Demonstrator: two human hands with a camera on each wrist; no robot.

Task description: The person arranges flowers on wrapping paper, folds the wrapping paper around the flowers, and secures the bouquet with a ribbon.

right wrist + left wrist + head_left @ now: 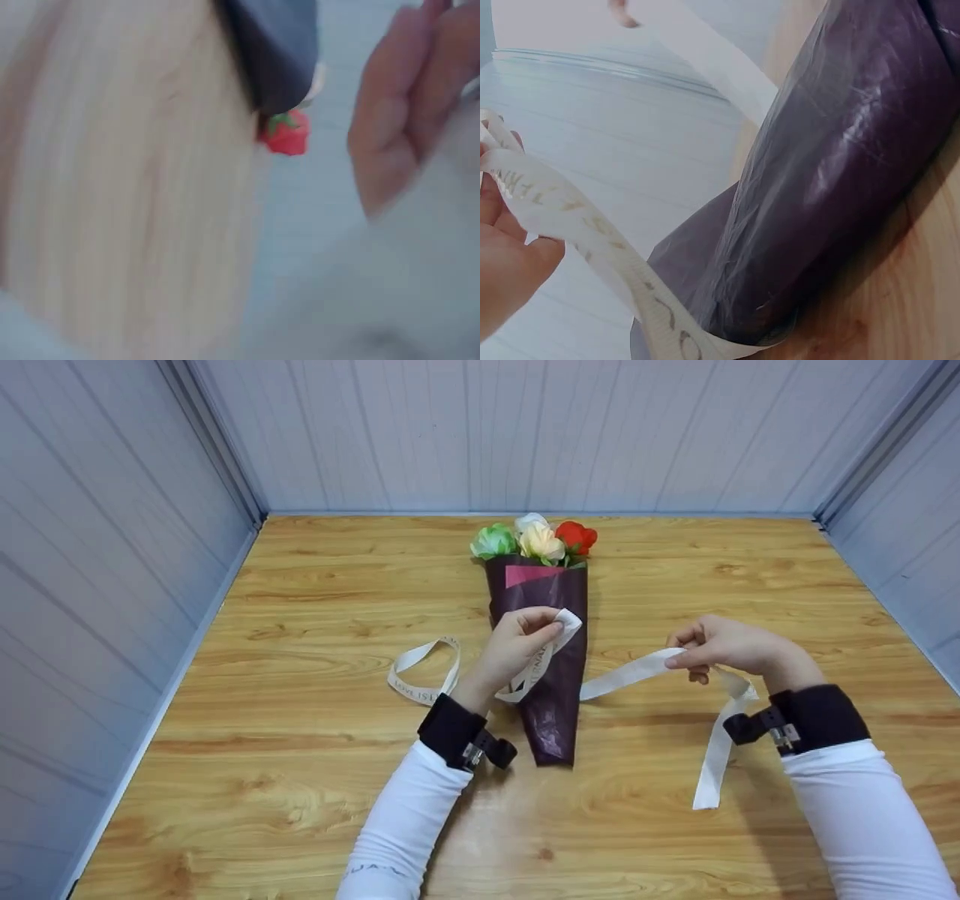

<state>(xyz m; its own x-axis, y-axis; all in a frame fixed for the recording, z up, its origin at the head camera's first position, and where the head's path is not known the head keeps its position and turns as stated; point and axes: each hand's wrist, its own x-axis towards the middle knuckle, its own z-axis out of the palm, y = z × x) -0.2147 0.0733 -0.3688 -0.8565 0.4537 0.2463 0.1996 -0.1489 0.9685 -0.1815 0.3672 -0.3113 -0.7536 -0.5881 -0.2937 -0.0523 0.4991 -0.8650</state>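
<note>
A bouquet in dark purple wrapping paper (553, 727) lies on the table, its flowers toward the back wall. Over the wrapped stems, my left hand (514, 649) pinches a white printed ribbon (536, 675) between thumb and fingers. The left wrist view shows this ribbon (592, 217) running down to the underside of the wrapping (840, 172). To the right, my right hand (731, 649) pinches the plain side of the ribbon (626, 676), which comes out from beside the bouquet. A loose tail (716, 757) hangs below that hand. The right wrist view is blurred, with curled fingers (390, 135).
A loop of printed ribbon (424, 692) lies left of the bouquet. Green (493, 541), cream (541, 544) and red (576, 537) flowers stick out of the paper's top. White panel walls (495, 435) border the wooden table (300, 780) at the back and sides.
</note>
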